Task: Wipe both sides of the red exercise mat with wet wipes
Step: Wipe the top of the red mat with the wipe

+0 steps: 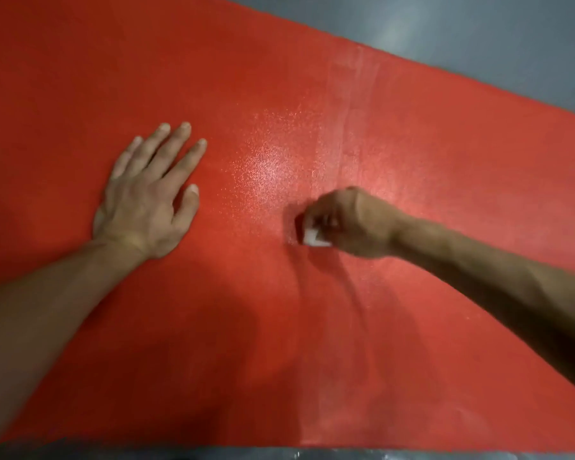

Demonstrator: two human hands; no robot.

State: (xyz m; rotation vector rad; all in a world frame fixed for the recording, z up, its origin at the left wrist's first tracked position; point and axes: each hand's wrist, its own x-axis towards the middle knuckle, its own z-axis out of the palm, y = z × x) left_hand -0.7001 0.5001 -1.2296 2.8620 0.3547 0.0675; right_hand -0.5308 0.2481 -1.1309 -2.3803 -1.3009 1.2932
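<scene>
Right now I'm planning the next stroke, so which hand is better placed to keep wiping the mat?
Right. The right hand already grips the white wipe against the red mat, beside the wet streak. The left hand lies flat, holding nothing, probably steadying it.

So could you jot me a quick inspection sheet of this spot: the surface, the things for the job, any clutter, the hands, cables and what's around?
Surface: red exercise mat lies flat and fills most of the view; a shiny damp-looking patch at its middle and a pale streak running toward the far edge.
Job's things: white wet wipe, bunched and pressed on the mat.
Clutter: nothing seen.
Hands: left hand rests flat on the mat with fingers spread; right hand grips the wipe.
Cables: nothing seen.
Surroundings: grey floor beyond the far edge, and a strip of it at the near edge.
</scene>
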